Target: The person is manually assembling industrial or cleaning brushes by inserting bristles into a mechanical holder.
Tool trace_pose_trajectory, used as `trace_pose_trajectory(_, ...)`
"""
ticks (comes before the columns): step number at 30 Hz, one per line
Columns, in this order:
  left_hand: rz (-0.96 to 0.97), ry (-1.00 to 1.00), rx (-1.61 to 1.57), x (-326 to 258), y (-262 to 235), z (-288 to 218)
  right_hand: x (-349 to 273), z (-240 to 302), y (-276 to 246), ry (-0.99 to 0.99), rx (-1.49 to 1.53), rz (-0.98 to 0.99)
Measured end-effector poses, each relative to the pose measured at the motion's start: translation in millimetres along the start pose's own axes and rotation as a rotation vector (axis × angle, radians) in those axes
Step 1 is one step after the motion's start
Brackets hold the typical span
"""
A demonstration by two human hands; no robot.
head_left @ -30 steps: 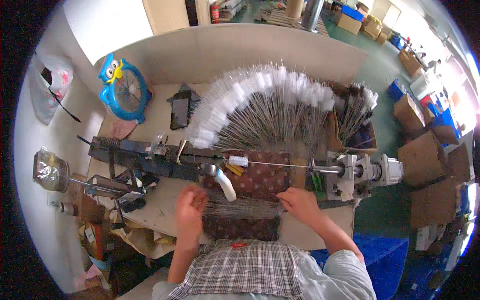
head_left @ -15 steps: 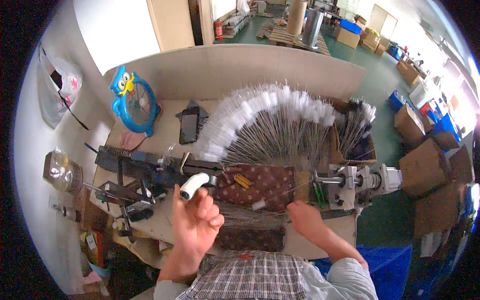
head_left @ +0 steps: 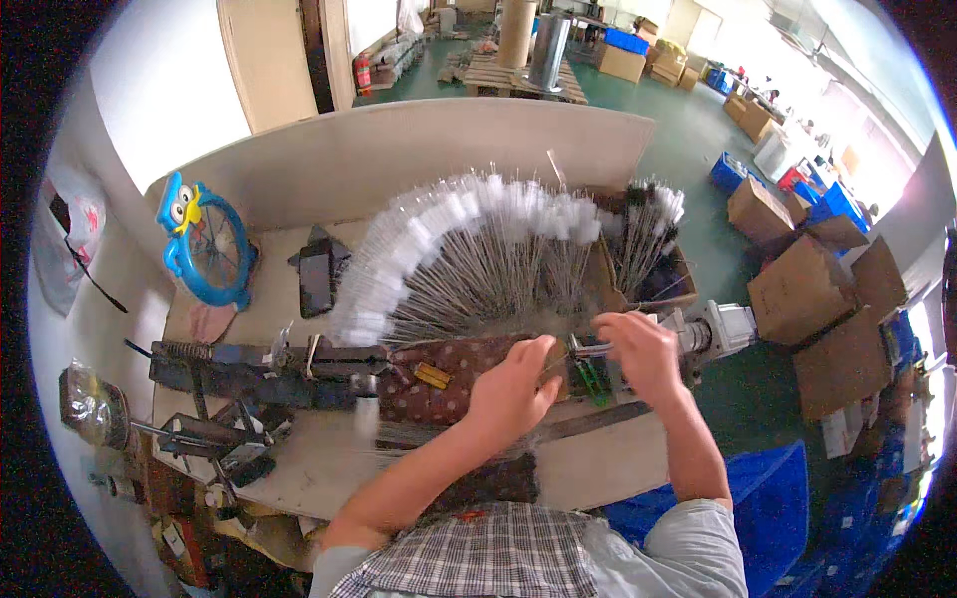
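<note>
A fan of grey wire brushes (head_left: pixel 478 269) with white fluffy tips spreads over the pale beige bench (head_left: pixel 289 299). At the bench's front edge lies a brown cloth (head_left: pixel 449 374) dotted with small light spots, a yellow piece (head_left: pixel 432 376) on it. Near the left edge stands a bright blue fan (head_left: pixel 206 244) with a yellow-beaked owl face. A black phone (head_left: pixel 317 277) lies beside it. The machine (head_left: pixel 249 364) along the front is dark grey. The person's shirt (head_left: pixel 478 558) is checked grey, white and red. Beyond the right edge: green floor (head_left: pixel 698 130), brown cardboard boxes (head_left: pixel 807 289), blue crates (head_left: pixel 728 171).
</note>
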State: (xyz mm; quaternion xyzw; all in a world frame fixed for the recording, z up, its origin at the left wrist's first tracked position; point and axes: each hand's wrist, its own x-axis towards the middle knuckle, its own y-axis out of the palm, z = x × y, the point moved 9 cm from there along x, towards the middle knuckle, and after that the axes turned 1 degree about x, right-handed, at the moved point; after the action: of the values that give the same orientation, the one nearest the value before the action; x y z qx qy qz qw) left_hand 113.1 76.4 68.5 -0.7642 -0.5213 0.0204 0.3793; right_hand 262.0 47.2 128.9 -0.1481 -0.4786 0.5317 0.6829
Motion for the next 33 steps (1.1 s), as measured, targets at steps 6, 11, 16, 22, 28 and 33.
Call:
trace_pose_trajectory(6,0.109,0.186,0.468,29,34,10,14,1,27,-0.034,0.144,0.01)
trace_pose_trajectory(11,-0.01,0.327,0.947,69,19,29,15,-20,57,-0.011,0.029,0.115)
trace_pose_trajectory(16,-0.027,0.285,0.651,26,-20,38,18,-13,61,-0.032,0.197,0.499)
trace_pose_trajectory(22,-0.062,0.01,0.338,-61,-61,40,43,39,72,-0.21,0.291,0.392)
trace_pose_trajectory(28,-0.085,-0.652,-1.191,-53,-24,84,47,30,85,-0.203,0.227,0.466)
trace_pose_trajectory(33,0.057,-0.437,-1.157,-8,3,69,42,-8,75,-0.082,-0.062,0.44)
